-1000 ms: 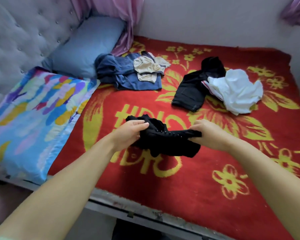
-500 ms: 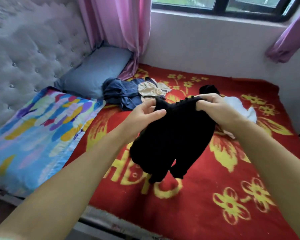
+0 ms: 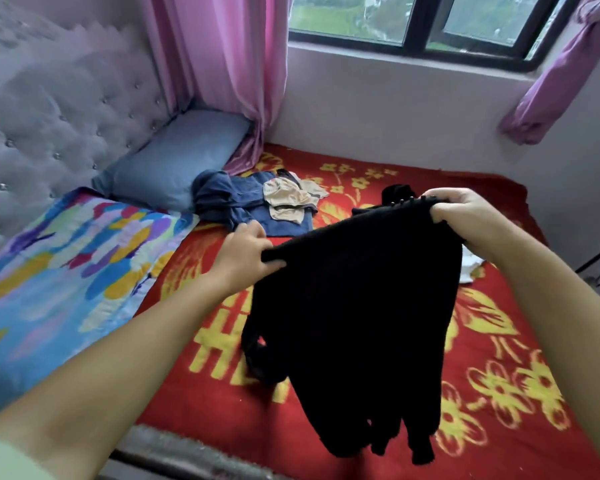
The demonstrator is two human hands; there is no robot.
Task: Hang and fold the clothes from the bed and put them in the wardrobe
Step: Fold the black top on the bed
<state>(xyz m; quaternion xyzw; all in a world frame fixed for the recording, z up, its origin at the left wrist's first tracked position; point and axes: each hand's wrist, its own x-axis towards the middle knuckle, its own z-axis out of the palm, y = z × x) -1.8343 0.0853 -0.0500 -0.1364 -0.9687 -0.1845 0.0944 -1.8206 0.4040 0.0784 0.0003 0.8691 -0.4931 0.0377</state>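
Holding: left hand [image 3: 246, 258] and right hand [image 3: 471, 216] each pinch a top corner of the black knit garment [image 3: 354, 313], fingers closed tight on the edge.
Where it is: raised above the red floral bedspread [image 3: 482, 341], its lower part hanging free and bunched towards the near bed edge.
Feel: looks soft and limp, moderately light; the knit probably stretches under its own weight.
Grip advice: best kept at the two upper corners, by the row of small studs [image 3: 404, 201], so it drops flat for folding.
Risk: dangling ends may twist or drag.
Still waiting: blue garment [image 3: 229, 202] with beige cloth [image 3: 288, 202] on it, near the blue pillow [image 3: 174, 161].
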